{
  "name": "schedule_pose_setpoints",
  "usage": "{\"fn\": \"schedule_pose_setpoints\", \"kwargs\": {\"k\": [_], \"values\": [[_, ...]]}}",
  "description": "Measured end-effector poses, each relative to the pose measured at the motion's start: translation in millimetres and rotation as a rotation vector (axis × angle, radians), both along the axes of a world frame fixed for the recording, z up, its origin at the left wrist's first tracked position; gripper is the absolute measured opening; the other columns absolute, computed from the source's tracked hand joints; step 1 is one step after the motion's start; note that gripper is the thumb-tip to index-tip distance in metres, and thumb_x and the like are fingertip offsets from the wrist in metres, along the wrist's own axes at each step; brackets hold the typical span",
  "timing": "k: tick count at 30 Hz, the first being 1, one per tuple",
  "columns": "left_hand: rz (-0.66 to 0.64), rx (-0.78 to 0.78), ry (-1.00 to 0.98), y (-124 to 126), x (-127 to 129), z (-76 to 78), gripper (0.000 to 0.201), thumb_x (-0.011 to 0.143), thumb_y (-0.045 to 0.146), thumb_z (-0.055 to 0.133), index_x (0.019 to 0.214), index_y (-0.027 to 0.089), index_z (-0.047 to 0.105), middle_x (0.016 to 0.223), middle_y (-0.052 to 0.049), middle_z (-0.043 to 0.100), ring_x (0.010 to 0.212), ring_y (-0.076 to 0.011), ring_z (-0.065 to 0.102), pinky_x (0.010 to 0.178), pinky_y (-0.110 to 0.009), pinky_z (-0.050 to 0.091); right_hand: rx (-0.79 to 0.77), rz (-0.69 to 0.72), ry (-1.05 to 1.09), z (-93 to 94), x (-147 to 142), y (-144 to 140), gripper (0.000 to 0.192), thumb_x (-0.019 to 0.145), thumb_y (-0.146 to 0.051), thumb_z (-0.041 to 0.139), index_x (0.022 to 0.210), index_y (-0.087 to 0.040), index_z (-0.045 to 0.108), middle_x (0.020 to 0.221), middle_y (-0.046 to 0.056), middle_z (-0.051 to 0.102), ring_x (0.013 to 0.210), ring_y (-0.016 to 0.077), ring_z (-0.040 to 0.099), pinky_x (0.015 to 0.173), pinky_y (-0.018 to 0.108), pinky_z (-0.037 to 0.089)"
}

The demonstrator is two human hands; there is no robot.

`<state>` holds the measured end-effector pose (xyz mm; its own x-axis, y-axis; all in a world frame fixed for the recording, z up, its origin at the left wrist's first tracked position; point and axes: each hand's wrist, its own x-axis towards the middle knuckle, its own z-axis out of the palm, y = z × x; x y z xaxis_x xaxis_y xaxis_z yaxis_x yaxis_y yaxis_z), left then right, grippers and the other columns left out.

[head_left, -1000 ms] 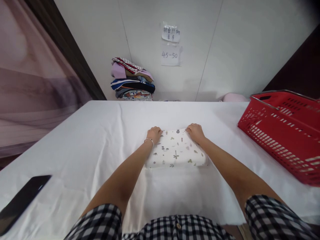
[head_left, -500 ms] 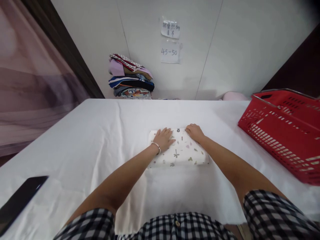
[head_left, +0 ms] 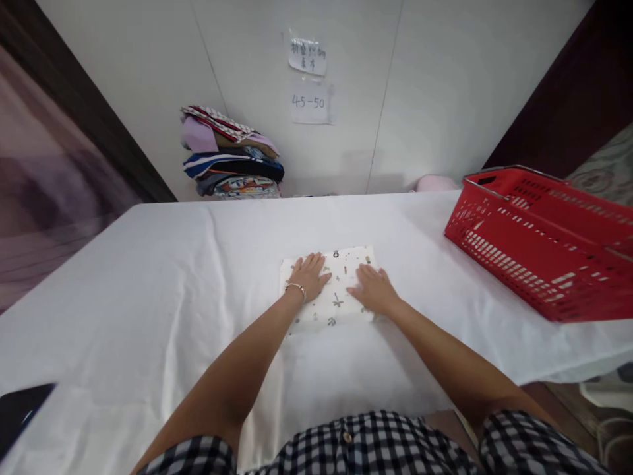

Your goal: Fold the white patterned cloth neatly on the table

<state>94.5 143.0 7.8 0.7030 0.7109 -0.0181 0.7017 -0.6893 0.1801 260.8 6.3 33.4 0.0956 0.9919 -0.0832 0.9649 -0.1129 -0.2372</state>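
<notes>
A folded white cloth (head_left: 341, 264) printed with small leaves and shapes lies at the middle of the white-covered table (head_left: 148, 290). My left hand (head_left: 309, 274) rests flat on its left half, fingers spread, a thin bracelet at the wrist. My right hand (head_left: 372, 287) lies flat on the right half, palm down. Both hands press on the cloth and grip nothing.
A red plastic basket (head_left: 539, 237) stands at the right edge of the table. A dark phone (head_left: 20, 412) lies at the near left corner. A stack of folded clothes (head_left: 230, 155) sits against the wall behind the table, under two paper notes (head_left: 309, 79).
My left hand slid from the cloth's far left corner onto its top and flattened. My right hand moved from the far right corner onto the cloth. The view has shifted to the right.
</notes>
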Motion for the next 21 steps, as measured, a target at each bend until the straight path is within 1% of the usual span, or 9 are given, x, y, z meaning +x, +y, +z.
{"fn": "schedule_pose_setpoints", "kwargs": {"k": [2,4,9,13,15,17,19,21], "values": [[0.003,-0.001,0.000,0,0,-0.5,0.063,0.089,0.052,0.020,0.142,0.019,0.023,0.150,-0.003,0.018,0.139,-0.0211,0.010,0.112,-0.044,0.006,0.014,-0.088,-0.025,-10.7,24,0,0.068,0.087,-0.060,0.024,0.140,-0.017,0.027,0.151,0.009,0.014,0.137,0.0282,0.011,0.107,0.051,0.010],[0.004,-0.001,-0.002,0,0,-1.5,0.063,0.089,0.052,0.020,0.142,0.019,0.023,0.150,-0.003,0.017,0.139,-0.0211,0.010,0.112,-0.044,0.006,0.022,-0.103,-0.032,-17.6,36,1,0.069,0.086,-0.061,0.022,0.140,-0.018,0.025,0.152,0.005,0.009,0.137,0.0280,0.008,0.107,0.049,0.013],[0.008,-0.006,0.000,4,-1,-4.0,0.064,0.089,0.053,0.019,0.143,0.019,0.022,0.151,-0.002,0.016,0.139,-0.0206,0.009,0.112,-0.043,0.005,0.030,-0.096,-0.025,-22.9,34,4,0.069,0.086,-0.061,0.024,0.141,-0.018,0.023,0.152,0.003,0.007,0.138,0.0277,0.006,0.107,0.045,0.018],[0.002,-0.034,0.005,5,2,3.2,0.064,0.089,0.053,0.020,0.142,0.019,0.022,0.151,-0.003,0.016,0.139,-0.0202,0.008,0.112,-0.042,0.005,0.045,-0.080,0.000,-24.7,35,4,0.070,0.086,-0.060,0.025,0.142,-0.018,0.022,0.152,0.003,0.008,0.138,0.0271,0.005,0.106,0.043,0.022],[0.017,-0.082,0.030,0,1,9.9,0.064,0.087,0.054,0.023,0.142,0.019,0.024,0.151,-0.004,0.015,0.139,-0.0214,0.008,0.112,-0.043,0.007,0.055,-0.076,0.011,-26.2,37,4,0.070,0.086,-0.060,0.026,0.142,-0.018,0.023,0.152,0.003,0.008,0.138,0.0271,0.004,0.105,0.041,0.023],[0.046,-0.102,0.054,-10,-4,15.1,0.067,0.085,0.058,0.028,0.140,0.019,0.028,0.151,-0.006,0.014,0.139,-0.0238,0.006,0.111,-0.046,0.008,0.060,-0.080,0.020,-27.9,39,4,0.071,0.086,-0.060,0.026,0.142,-0.016,0.024,0.152,0.003,0.008,0.138,0.0271,0.004,0.106,0.040,0.023],[0.092,-0.076,0.046,-24,-15,16.3,0.070,0.082,0.062,0.030,0.139,0.020,0.031,0.151,-0.005,0.015,0.139,-0.0254,0.005,0.111,-0.049,0.005,0.059,-0.084,0.025,-29.7,39,4,0.073,0.085,-0.061,0.026,0.141,-0.015,0.024,0.152,0.004,0.008,0.138,0.0271,0.005,0.107,0.040,0.023],[0.153,-0.068,0.002,-36,-28,13.3,0.069,0.084,0.062,0.027,0.140,0.022,0.028,0.151,-0.004,0.015,0.139,-0.0247,0.005,0.110,-0.051,0.004,0.065,-0.083,0.028,-31.5,40,4,0.073,0.085,-0.061,0.026,0.141,-0.014,0.025,0.152,0.004,0.009,0.138,0.0272,0.005,0.107,0.040,0.022]]}}
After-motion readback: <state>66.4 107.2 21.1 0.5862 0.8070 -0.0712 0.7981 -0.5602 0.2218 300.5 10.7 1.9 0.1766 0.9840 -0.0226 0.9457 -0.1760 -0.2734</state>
